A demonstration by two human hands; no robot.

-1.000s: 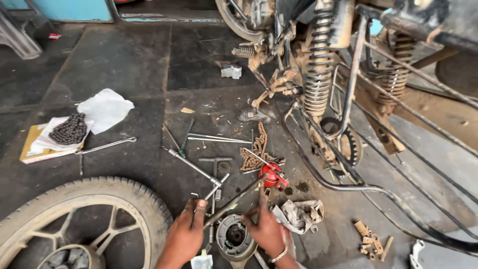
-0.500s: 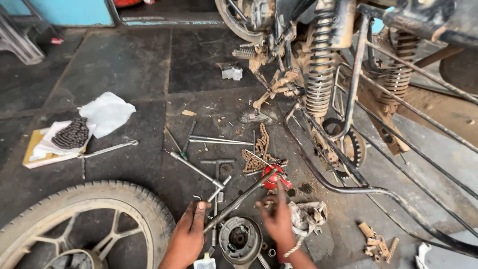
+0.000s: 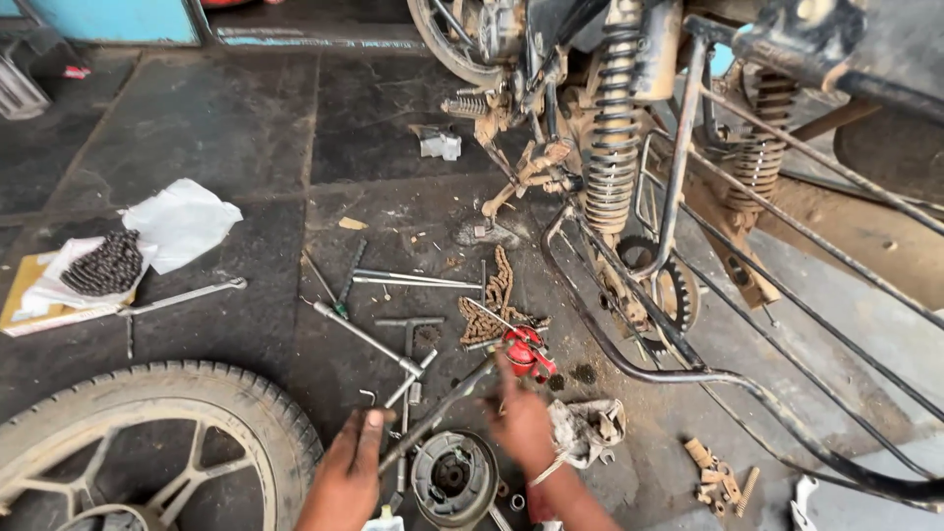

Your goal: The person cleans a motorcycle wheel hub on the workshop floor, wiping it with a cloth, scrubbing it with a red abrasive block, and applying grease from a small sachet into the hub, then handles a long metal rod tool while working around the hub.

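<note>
Head view shows the work mid-way: wheel (image 3: pixel 147 442) off on the floor (image 3: pixel 236 128), brake drum (image 3: pixel 452 479) out between your hands, bike (image 3: pixel 629 147) unassembled. Your left hand (image 3: pixel 346 470) grips a long rod (image 3: pixel 438 413); your right hand (image 3: pixel 519 418) reaches toward the red tool (image 3: pixel 528 351), grip unclear. No real container; a chain (image 3: pixel 103 264) lies on white paper (image 3: pixel 182 221).

Your dark, oily floor (image 3: pixel 226 128) carries a loose wheel (image 3: pixel 147 442), scattered wrenches (image 3: pixel 393 334), a rusty chain (image 3: pixel 495 300), a brake drum (image 3: pixel 452 477), a dirty rag (image 3: pixel 588 431) and white paper (image 3: pixel 182 221).
</note>
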